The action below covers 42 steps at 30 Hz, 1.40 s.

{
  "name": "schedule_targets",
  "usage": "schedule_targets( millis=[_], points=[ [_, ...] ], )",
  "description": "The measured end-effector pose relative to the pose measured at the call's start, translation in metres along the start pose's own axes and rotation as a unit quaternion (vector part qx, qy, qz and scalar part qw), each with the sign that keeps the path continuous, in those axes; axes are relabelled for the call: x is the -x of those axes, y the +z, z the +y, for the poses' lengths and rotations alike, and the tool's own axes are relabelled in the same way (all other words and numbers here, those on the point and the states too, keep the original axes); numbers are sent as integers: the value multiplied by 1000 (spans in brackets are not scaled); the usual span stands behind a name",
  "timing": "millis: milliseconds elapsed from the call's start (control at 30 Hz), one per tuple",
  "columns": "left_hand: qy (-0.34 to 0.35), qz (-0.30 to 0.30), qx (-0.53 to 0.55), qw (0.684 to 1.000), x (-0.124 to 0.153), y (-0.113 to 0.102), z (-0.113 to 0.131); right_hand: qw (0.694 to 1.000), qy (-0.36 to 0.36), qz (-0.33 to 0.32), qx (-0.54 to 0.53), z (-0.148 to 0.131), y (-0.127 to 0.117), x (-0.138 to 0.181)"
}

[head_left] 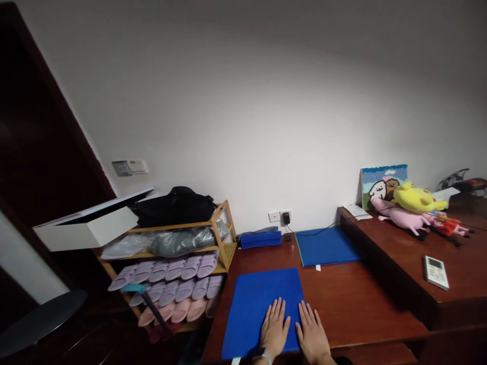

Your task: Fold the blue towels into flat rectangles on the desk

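Note:
A blue cloth lies spread flat near the front of the reddish-brown desk. On it rests my left hand, palm down with the fingers stretched out and a watch at the wrist. My right hand lies flat too, across the cloth's right edge, its fingers extended. Neither hand holds anything. Farther back, a second blue cloth lies flat against the raised part of the desk, and a folded blue cloth sits by the wall.
To the left, a wooden rack holds several slippers, plastic-wrapped items, a black bag and a white box. On the raised right side are plush toys, a picture and a white remote. A charger is plugged in.

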<state>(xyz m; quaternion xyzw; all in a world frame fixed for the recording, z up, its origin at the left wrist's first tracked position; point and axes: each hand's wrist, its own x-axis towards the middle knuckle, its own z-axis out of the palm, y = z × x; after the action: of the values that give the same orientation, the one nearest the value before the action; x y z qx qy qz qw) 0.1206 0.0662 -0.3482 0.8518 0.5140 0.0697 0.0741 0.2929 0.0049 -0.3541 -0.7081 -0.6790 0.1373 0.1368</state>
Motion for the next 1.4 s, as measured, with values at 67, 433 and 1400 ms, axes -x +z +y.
schedule_targets(
  millis=[67, 433, 1400],
  points=[
    [-27, 2, -11, 1000, 9, -2, -25, 1000, 5, -1, 0, -1, 0, 0],
    [-179, 31, -65, 981, 64, -28, -135, 1000, 11, 0, -2, -3, -7, 4],
    [-178, 39, -38, 983, 66, -21, -137, 999, 30, 16, 6, -7, -1, -62]
  ],
)
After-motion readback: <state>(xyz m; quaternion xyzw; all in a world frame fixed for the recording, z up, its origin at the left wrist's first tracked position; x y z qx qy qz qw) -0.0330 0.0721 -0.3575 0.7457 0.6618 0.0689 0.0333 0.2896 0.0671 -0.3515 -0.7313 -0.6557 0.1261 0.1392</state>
